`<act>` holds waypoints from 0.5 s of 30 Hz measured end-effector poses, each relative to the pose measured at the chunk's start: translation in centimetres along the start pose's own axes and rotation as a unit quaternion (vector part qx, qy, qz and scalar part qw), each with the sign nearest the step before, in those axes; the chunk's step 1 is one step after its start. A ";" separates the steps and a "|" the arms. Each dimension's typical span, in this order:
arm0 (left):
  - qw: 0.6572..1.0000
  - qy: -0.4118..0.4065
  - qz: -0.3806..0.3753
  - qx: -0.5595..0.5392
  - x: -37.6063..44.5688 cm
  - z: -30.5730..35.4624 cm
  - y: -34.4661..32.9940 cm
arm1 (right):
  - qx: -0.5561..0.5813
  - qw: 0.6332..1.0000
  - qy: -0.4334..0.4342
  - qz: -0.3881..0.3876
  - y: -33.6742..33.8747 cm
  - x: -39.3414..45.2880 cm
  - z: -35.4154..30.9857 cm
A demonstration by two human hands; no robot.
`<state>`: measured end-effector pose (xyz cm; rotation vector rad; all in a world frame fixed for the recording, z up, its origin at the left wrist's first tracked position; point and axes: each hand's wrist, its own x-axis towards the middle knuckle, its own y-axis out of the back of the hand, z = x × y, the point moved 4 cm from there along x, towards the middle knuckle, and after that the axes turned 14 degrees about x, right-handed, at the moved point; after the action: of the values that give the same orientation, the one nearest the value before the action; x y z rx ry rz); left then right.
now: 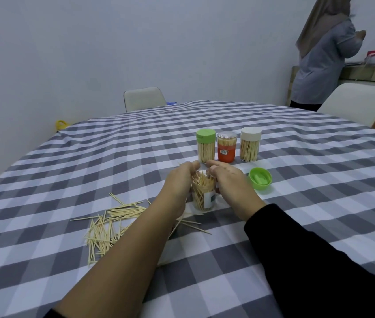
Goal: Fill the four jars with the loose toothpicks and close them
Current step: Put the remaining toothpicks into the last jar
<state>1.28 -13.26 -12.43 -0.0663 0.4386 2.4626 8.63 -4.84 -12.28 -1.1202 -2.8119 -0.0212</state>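
Now both hands cup open jar [203,198]: left hand [178,180] and right hand [227,180] fingers curled round it

This is looking like a home dining room: a round table [90,161] wearing a grey-and-white checked cloth, pale padded chairs [144,98] waiting at twelve and two o'clock, plain white walls [136,42], and a person [324,58] standing at a sideboard [365,74] at two o'clock.

A: What stands around the open jar [203,196]?
B: Three closed jars [227,146] behind it, a green lid [260,179] to its right, loose toothpicks [111,222] to its left; tablecloth [308,180] lies bare beyond the lid.
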 end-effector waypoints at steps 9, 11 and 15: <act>0.995 -0.043 -0.056 0.070 -0.6 0.5 -0.3 | -0.001 1.000 -0.001 0.002 0.2 0.2 0.2; 0.995 -0.050 -0.075 0.035 -0.3 0.1 -0.4 | 0.002 1.000 -0.005 -0.001 0.2 0.2 0.3; 0.996 -0.041 -0.062 0.057 0.4 -0.6 -0.4 | 0.016 1.000 -0.009 -0.023 0.1 0.3 0.5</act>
<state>1.21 -12.94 -13.17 0.0529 0.5236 2.3058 8.49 -4.51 -12.75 -1.0546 -2.8417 0.0301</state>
